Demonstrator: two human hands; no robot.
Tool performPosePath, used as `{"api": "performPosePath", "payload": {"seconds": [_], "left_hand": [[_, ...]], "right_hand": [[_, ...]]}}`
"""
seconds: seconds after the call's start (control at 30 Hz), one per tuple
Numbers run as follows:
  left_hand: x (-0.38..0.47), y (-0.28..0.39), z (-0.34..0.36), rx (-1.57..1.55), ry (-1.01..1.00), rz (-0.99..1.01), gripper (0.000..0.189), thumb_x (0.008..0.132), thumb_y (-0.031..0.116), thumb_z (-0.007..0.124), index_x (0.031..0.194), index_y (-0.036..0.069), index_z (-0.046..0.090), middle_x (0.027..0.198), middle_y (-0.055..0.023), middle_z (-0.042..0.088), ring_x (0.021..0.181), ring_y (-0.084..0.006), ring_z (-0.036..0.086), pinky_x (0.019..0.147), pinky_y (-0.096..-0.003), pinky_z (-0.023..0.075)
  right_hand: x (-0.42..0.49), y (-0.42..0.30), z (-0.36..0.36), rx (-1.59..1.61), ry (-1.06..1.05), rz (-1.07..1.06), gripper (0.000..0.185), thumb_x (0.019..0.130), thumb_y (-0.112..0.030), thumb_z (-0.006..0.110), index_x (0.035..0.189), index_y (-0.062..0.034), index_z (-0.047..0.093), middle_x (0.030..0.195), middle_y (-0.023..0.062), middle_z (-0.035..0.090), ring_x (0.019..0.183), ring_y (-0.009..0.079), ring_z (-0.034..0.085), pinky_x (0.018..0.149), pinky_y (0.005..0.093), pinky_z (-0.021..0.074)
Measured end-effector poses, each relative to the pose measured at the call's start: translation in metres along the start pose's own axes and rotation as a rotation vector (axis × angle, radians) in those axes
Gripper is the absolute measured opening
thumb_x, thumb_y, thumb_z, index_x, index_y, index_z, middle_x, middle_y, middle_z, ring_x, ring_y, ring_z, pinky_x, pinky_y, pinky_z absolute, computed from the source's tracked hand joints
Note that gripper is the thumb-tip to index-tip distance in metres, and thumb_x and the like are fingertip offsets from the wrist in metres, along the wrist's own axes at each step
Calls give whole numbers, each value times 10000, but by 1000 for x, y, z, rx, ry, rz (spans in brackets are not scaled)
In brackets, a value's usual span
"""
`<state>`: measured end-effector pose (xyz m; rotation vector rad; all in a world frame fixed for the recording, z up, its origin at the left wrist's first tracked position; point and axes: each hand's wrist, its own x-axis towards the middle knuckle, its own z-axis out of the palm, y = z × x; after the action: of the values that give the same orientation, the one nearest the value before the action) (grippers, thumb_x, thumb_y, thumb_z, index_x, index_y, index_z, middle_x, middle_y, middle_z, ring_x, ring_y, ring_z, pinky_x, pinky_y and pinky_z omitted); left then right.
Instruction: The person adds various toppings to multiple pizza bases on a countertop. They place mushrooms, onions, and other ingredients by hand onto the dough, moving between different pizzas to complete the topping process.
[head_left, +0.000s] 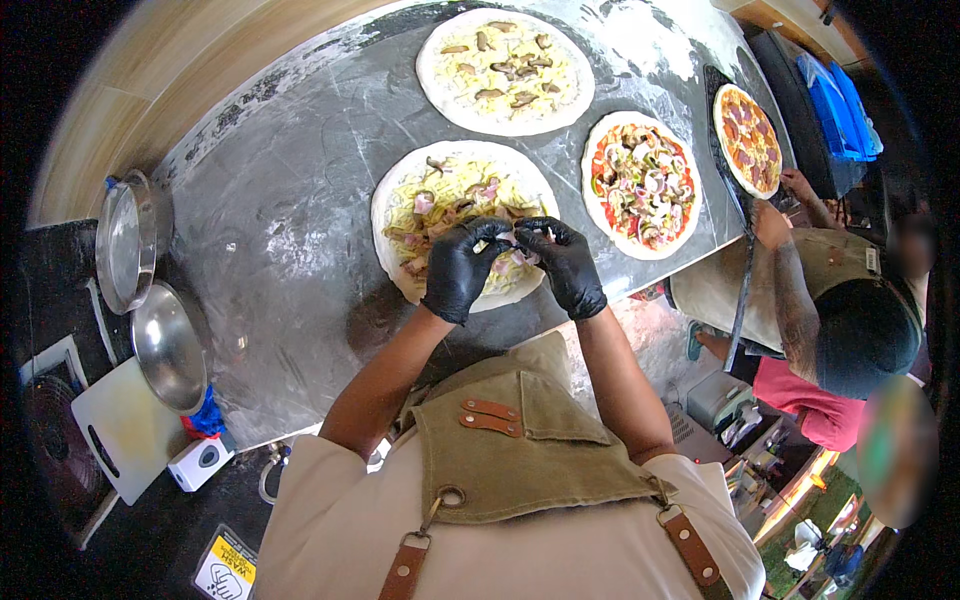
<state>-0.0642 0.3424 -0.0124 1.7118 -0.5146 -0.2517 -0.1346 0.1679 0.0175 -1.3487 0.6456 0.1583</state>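
Both my hands wear black gloves and meet over the front part of an unbaked pizza (409, 187). It carries shredded cheese, mushroom slices and pink pieces that look like ham or bacon. Between the fingertips of my left hand (463, 266) and my right hand (564, 262) is a small pale-pink piece of meat (507, 238), partly hidden by the gloves. Behind this pizza lies a second unbaked pizza (502, 71) with cheese and mushrooms. To the right sits a third pizza (641, 184), topped with red sauce, mushrooms, onion and green pepper.
A co-worker (795, 300) at the right grips a pizza peel (739, 300) beside another pizza (748, 139). Flour dusts the grey stone counter (277, 315). A metal bowl (169, 349), a round metal pan (124, 244) and a white cutting board (127, 427) stand along the left side.
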Motion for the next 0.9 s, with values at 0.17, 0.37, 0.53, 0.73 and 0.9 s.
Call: {"api": "performPosePath", "payload": {"seconds": [0.17,0.37,0.53,0.73,0.9], "left_hand": [[5,11,-7,265,-8,153,157,868,41,726,1019,70,751,983,-124,760,922,-306,732,806,-395,560],[2,23,-2,251,-37,158,204,872,52,722,1073,59,752,1027,-140,746,936,-323,718,823,-405,559],[0,15,6,137,-39,114,234,860,53,733,1093,47,756,1022,-148,737,931,-328,713,825,-408,561],[4,3,-2,227,-27,255,266,836,24,719,1091,75,769,1021,-125,740,900,-314,707,798,-415,560],[5,7,-14,336,-51,449,309,837,-28,654,1093,94,777,1014,-106,748,906,-309,709,804,-427,561]], "right_hand": [[2,4,7,83,59,-26,207,944,-176,739,1098,-39,759,902,14,721,774,83,628,697,238,490],[0,8,2,93,135,3,189,945,-163,736,1100,-57,750,896,1,713,761,71,626,655,234,485],[2,15,-1,177,139,44,175,950,-163,731,1098,-70,739,927,2,711,793,89,654,681,238,518],[-2,15,-2,302,48,78,215,974,-162,704,1158,-50,713,1012,30,719,898,131,684,795,275,564],[0,16,-5,339,116,125,215,951,-121,730,1143,-27,720,1005,40,731,885,144,693,800,296,570]]}}
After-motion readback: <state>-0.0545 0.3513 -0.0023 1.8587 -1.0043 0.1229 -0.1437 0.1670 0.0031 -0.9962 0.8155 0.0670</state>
